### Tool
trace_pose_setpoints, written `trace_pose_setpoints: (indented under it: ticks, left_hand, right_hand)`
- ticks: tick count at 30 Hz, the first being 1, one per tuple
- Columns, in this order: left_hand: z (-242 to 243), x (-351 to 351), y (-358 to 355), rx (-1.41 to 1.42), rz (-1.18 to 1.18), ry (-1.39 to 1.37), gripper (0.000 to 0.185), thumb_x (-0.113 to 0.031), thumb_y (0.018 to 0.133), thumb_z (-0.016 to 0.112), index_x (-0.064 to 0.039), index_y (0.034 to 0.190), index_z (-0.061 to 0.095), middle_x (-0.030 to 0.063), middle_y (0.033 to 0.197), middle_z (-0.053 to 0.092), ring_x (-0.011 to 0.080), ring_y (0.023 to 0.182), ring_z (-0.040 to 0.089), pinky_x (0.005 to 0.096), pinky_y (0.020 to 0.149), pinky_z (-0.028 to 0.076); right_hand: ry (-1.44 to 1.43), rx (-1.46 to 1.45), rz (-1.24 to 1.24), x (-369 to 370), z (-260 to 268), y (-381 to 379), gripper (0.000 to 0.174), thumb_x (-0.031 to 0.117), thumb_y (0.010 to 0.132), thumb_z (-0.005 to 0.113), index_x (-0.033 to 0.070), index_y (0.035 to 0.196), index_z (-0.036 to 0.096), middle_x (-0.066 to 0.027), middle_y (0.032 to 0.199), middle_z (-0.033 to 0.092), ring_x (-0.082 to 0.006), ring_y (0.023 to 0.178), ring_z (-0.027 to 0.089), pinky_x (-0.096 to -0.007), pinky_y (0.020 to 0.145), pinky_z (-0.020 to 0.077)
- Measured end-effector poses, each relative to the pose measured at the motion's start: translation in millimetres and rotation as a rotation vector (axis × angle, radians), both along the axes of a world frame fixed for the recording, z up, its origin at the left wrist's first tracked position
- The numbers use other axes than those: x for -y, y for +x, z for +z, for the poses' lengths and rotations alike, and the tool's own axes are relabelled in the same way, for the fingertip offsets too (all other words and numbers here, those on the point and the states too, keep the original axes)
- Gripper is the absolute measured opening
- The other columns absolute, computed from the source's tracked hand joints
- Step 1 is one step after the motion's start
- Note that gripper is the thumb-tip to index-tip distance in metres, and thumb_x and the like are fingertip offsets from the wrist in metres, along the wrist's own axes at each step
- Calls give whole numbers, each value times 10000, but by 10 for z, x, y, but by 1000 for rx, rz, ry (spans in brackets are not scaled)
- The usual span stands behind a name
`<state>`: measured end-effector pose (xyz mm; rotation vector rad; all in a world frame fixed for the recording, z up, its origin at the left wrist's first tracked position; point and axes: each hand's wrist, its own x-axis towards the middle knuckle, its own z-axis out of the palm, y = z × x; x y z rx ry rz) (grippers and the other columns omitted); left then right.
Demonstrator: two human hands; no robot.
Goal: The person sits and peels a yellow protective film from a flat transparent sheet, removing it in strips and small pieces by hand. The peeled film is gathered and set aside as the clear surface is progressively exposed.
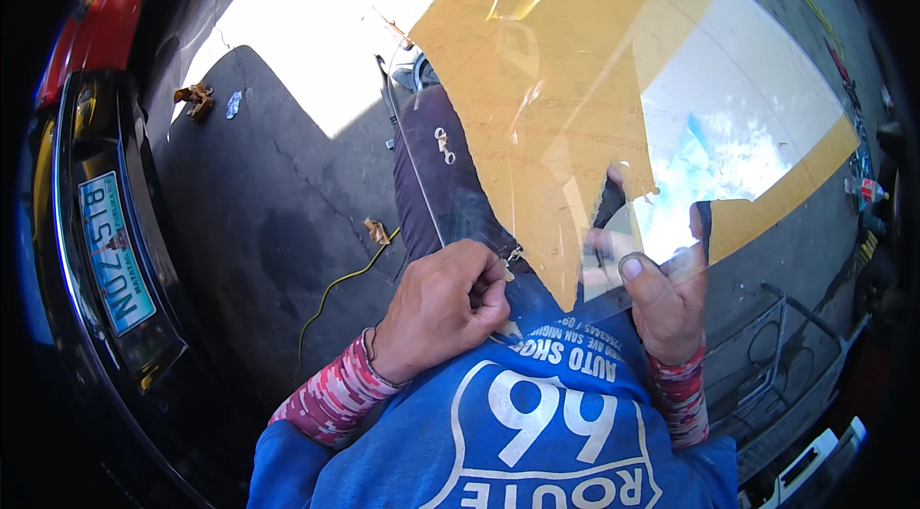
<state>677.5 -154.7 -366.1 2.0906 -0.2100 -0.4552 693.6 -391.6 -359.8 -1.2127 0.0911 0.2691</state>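
Observation:
A large clear plastic or acrylic sheet (478,221) tilts in front of me, partly covered with torn brown backing paper (553,149). On its right part, light reflects off a bare area. My right hand (668,293) grips the near right edge, thumb on top, with fingers visible through the sheet underneath. At the near left edge, my left hand (445,308) is curled with thumb and index finger pinched together. A small scrap of brown paper (508,270) shows at its fingertips. Another paper bit (510,331) lies against my blue shirt (532,415).
A black car bumper (115,221) with a licence plate stands at the left. Crumpled brown paper (195,101) and a yellow cord (334,286) lie on the concrete floor (266,207). To the right are a metal frame (776,344) and a plastic bottle (866,189).

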Motion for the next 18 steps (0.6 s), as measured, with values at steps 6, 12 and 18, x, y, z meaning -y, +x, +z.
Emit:
trace_pose_setpoints:
  ticks: [6,12,18]
  left_hand:
    - [-45,-45,-33,-15,4,-43,129,-31,812,707,4,906,626,120,774,623,232,636,653,334,599,525]
    - [-7,-55,-27,-24,42,-93,148,-33,831,714,7,961,655,93,806,628,183,653,649,303,598,520]
    - [21,-4,-40,67,43,-107,149,-5,826,725,-1,969,683,98,858,640,192,680,660,305,608,527]
  right_hand:
    - [-7,29,17,9,-35,-10,907,64,932,544,-16,1627,-33,-304,1573,338,-395,1244,644,-325,845,643]
    - [4,30,18,24,-22,-10,902,79,942,557,-17,1626,-22,-306,1577,332,-394,1244,645,-331,844,644]
    - [-2,23,23,7,-2,-28,888,50,945,535,-12,1630,-27,-309,1587,321,-395,1271,626,-325,847,644]
